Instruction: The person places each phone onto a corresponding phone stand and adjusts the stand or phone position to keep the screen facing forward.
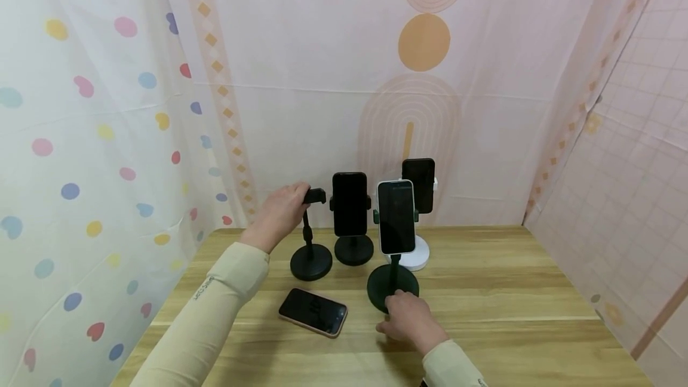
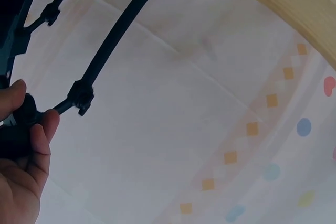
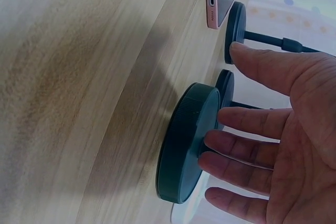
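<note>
My left hand point(image 1: 280, 214) grips the clamp point(image 1: 315, 196) at the top of a black phone stand point(image 1: 310, 263) that carries no phone. In the left wrist view, the thumb and fingertips point(image 2: 50, 121) close around the clamp's joint, above the thin stem point(image 2: 113, 40). My right hand point(image 1: 409, 320) is just in front of the round base of a green phone stand point(image 1: 378, 285); the right wrist view shows its fingers point(image 3: 241, 148) spread and holding nothing. That stand bears a white-edged phone point(image 1: 396, 217). A pink-edged phone point(image 1: 313, 312) lies screen up between the hands.
Behind, a second black stand point(image 1: 353, 251) holds a dark phone point(image 1: 350, 203). A white stand point(image 1: 419, 254) with another phone point(image 1: 424, 184) stands partly hidden behind the green one. The wooden table point(image 1: 500, 297) ends at patterned curtains point(image 1: 301, 130) at the back and sides.
</note>
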